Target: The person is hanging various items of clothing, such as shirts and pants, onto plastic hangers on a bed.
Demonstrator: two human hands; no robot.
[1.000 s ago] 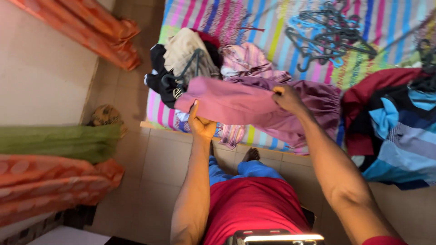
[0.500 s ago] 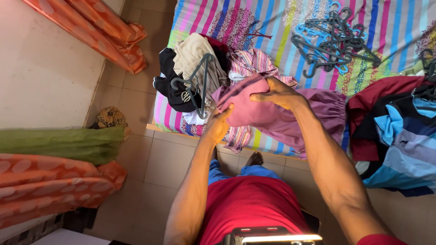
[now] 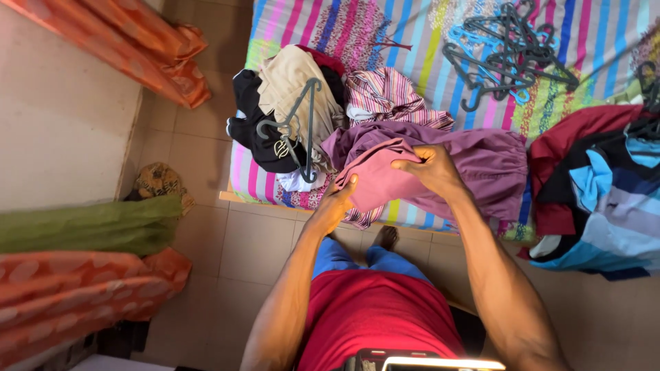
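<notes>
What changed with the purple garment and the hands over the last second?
The left hand and right hand have drawn together: the purple garment, held stretched out a second ago, is now folded over and lowered onto the striped bed sheet. Both hands still grip it. The clothes pile with the grey hanger, the heap of hangers and the blue striped clothes stayed put.

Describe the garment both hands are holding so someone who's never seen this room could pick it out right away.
Start at the bed with the striped sheet and go to its near edge. There the left hand and right hand grip a pinkish-mauve garment, partly folded. It is plain, unlike the striped shirt behind it and the blue-and-maroon clothes to its right.
</notes>
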